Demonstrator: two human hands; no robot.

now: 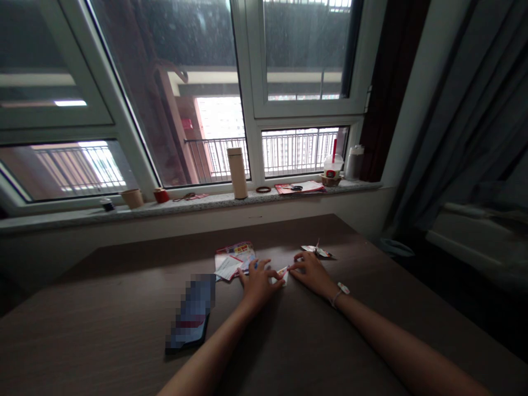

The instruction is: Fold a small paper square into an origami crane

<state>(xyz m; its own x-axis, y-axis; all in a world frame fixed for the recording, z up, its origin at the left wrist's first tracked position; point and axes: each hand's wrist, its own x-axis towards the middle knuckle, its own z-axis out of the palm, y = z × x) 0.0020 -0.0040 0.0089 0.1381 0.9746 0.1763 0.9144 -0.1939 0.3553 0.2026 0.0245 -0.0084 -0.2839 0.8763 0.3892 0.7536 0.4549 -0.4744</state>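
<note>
Left hand [259, 279] and right hand [312, 272] met at a small white folded paper [282, 273] on the bench [124, 308]; paper sat between them. Left grip: fingertips on the paper's left side; right grip: fingertips at its upper right corner. Couldn't tell whether either grip pinched or just pressed. Left hand's outer fingers spread beside loose flyers [235, 257]. Folded paper bird [317, 251] lay just beyond the right hand. Phone [192, 313], screen blurred out, lay left of the left forearm. Bracelet [339, 292] on right wrist. Windowsill [206, 202] behind held a beige bottle [237, 173], scissors [296, 188] on papers, and a lidded cup [332, 165] with a red straw.
</note>
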